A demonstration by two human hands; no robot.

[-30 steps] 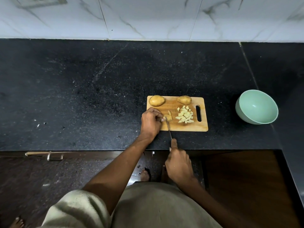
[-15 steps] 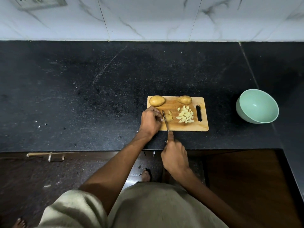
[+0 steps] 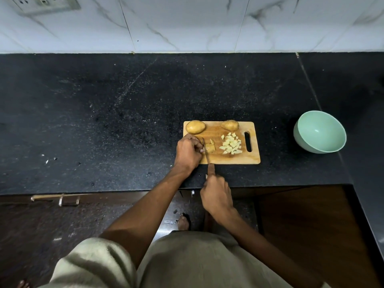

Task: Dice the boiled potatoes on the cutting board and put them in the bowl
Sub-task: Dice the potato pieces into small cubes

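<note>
**Mid-dice: my knife is in a potato piece, two whole potatoes wait**

I stand at a black speckled stone bench [image 3: 124, 113], looking down on a wooden cutting board [image 3: 234, 159]. My left hand [image 3: 188, 151] curls its fingers [image 3: 198, 145] round a partly cut potato piece [image 3: 210, 148] at the board's left side. My right hand [image 3: 217, 196] grips the handle of a knife [image 3: 205, 151]; the blade lies just beside my left fingertips, against the piece.

To the right of it lies a heap of pale diced potato [image 3: 230, 145]. Two whole potatoes [image 3: 195, 127] sit along the far edge. A pale green bowl [image 3: 320, 132] stands well apart on the right, with nothing showing inside.

I judge dicing roughly a third done. Next, press straight down, keeping fingertips tucked clear.

Behind the bench, white marble wall tiles [image 3: 187, 23] carry a socket plate [image 3: 44, 4]. Below me are dark cabinet fronts.
</note>
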